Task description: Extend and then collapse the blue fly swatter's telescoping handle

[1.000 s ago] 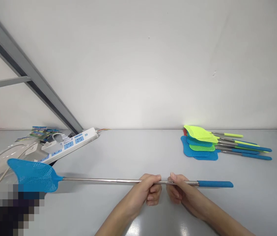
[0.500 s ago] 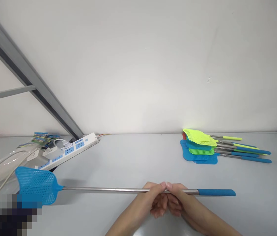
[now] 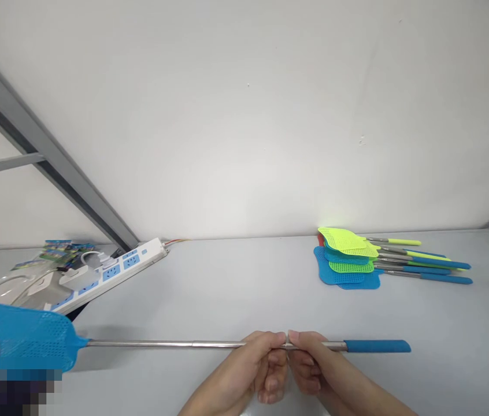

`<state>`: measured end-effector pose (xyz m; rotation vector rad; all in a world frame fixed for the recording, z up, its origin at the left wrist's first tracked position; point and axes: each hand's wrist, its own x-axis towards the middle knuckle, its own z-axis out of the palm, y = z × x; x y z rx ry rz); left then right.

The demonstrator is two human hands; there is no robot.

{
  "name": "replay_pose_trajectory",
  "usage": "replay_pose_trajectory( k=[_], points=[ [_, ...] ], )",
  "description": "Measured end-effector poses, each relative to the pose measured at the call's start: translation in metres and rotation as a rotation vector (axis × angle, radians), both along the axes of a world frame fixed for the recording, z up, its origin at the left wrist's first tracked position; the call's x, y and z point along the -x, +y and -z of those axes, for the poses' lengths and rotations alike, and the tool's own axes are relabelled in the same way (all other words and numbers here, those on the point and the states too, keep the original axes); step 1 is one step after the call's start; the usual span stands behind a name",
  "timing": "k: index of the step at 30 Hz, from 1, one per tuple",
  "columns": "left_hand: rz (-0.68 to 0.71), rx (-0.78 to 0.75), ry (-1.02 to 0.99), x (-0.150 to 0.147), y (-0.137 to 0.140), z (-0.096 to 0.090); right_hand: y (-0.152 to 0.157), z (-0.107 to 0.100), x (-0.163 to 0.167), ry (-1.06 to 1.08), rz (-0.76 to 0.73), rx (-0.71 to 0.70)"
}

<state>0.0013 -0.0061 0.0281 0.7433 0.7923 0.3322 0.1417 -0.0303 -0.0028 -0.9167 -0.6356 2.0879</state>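
Both hands grip the metal rod of a blue fly swatter (image 3: 32, 338), which lies across the view just above the table. My left hand (image 3: 264, 364) pinches the rod near its middle, thumb on top and fingers curled below. Close beside it, my right hand (image 3: 314, 358) is closed on the thicker part of the rod. To the right of that hand the blue handle (image 3: 378, 346) sticks out. The swatter's blue mesh head points left, its lower edge partly covered by a pixelated patch.
Several folded fly swatters in yellow, green and blue form a pile (image 3: 348, 254) at the back right. A white power strip (image 3: 117, 271) with plugged-in adapters and cables lies at the left, by colourful packets (image 3: 60, 251). A grey metal frame (image 3: 54, 150) slants along the left wall.
The swatter's head has shifted left and the rod looks longer on that side. A small gap now shows between my thumbs. The whole view has turned slightly.
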Motion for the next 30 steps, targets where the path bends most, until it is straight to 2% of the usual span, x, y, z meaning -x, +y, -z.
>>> replay_pose_trajectory(
  k=[6, 12, 18, 30],
  points=[
    [0.011, 0.090, -0.005, 0.004, 0.001, -0.005, -0.002, -0.002, -0.002, 0.007, 0.023, 0.002],
    [-0.038, 0.164, 0.027, 0.005, 0.003, -0.003, 0.000, -0.004, -0.004, 0.025, 0.022, 0.015],
    [-0.098, 0.133, 0.016, 0.007, 0.004, -0.008, 0.000, -0.008, -0.009, 0.009, 0.066, -0.001],
    [-0.102, 0.097, 0.008, 0.010, 0.006, -0.012, 0.001, -0.007, -0.018, 0.004, 0.088, -0.029]
  ],
)
